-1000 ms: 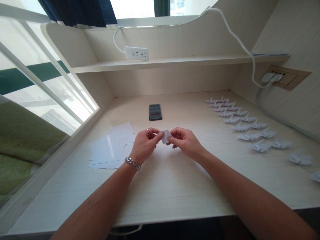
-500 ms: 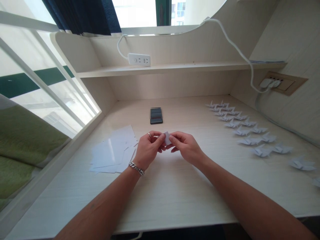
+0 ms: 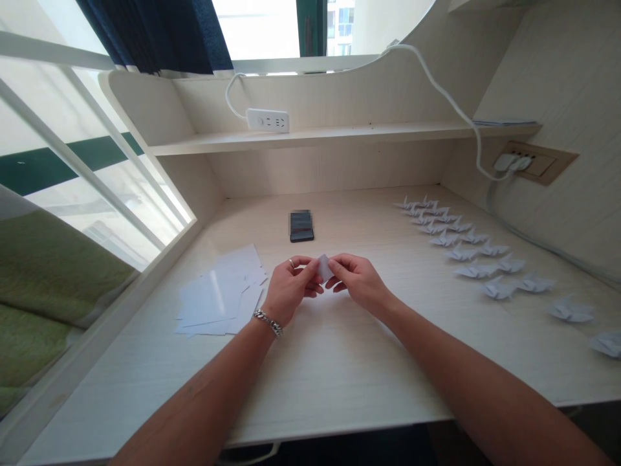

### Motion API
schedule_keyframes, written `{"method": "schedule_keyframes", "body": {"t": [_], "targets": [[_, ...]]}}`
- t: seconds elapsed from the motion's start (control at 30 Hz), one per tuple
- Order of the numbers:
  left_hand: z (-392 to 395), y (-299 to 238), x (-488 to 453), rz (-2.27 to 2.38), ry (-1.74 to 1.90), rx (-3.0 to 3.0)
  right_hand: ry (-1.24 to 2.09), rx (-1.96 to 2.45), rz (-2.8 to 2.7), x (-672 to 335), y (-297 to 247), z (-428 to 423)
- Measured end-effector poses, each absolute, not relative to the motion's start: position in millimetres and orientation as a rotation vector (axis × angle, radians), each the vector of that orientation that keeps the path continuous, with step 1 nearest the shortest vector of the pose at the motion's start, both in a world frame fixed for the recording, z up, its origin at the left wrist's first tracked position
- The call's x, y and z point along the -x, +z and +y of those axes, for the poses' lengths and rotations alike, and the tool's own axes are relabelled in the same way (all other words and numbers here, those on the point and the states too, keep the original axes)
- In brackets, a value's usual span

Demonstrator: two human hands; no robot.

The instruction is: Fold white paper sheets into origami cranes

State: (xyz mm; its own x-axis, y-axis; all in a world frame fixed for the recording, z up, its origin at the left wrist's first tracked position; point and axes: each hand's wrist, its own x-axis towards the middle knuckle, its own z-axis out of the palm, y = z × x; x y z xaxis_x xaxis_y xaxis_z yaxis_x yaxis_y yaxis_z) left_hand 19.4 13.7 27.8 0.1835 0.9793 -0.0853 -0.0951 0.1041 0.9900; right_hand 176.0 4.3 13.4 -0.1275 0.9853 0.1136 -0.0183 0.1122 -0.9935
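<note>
A small folded piece of white paper [image 3: 323, 266] is pinched between both my hands just above the middle of the desk [image 3: 339, 362]. My left hand [image 3: 290, 289], with a ring and a chain bracelet, grips its left side. My right hand [image 3: 358, 279] grips its right side with fingertips closed on it. A loose pile of white paper sheets [image 3: 220, 292] lies just left of my left hand.
Two rows of several folded paper cranes [image 3: 478, 251] run along the right of the desk. A dark phone [image 3: 301, 226] lies flat behind my hands. A white power strip [image 3: 268, 120] sits on the shelf; its cable runs to a wall socket [image 3: 526, 162] at right.
The hands and paper have stayed close together, with the paper turned slightly more on edge. The view has shifted a little.
</note>
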Motion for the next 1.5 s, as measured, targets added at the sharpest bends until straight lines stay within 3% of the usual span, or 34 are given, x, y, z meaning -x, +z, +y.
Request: {"method": "schedule_keyframes", "body": {"t": [0.77,1.5], "targets": [[16,36,-30,1.019,1.106,-1.164,1.031,1.048,-1.373,-178,21,10],[13,33,-21,0.976,1.104,-1.186,1.178,0.987,-1.396,-175,20,-1]]}}
